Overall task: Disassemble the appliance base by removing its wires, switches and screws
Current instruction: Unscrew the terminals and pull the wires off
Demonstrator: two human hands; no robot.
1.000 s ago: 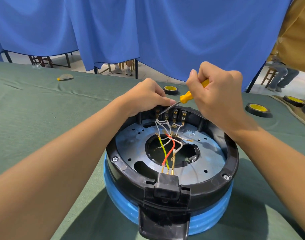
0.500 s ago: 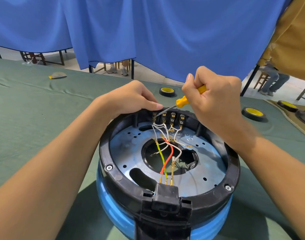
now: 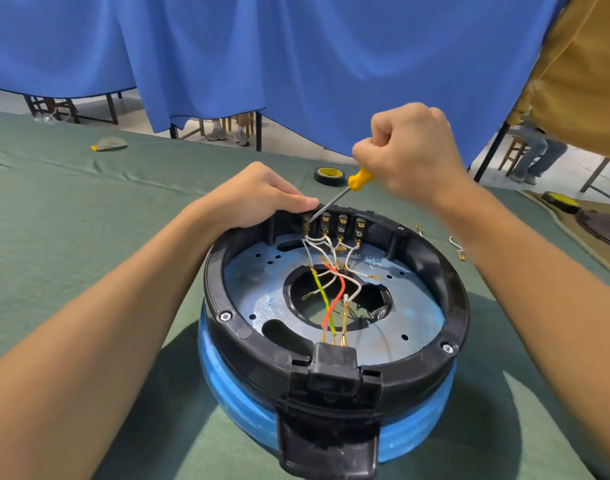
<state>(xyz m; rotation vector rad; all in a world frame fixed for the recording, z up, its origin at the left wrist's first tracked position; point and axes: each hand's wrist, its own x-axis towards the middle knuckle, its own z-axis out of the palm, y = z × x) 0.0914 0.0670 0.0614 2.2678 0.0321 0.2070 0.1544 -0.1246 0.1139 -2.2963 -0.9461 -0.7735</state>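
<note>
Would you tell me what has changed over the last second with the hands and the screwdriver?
The right hand has rolled and closed higher round the handle of the screwdriver: the yellow end that showed above the fingers is now hidden in the fist. The tip stays at the leftmost switch, the left hand still grips the rim of the base, and the wires remain attached.

The green-clothed table (image 3: 61, 216) before me carries the appliance base (image 3: 255, 344), a tape roll (image 3: 328, 176) just beyond it, and loose wire pieces (image 3: 457, 245) on my right.
</note>
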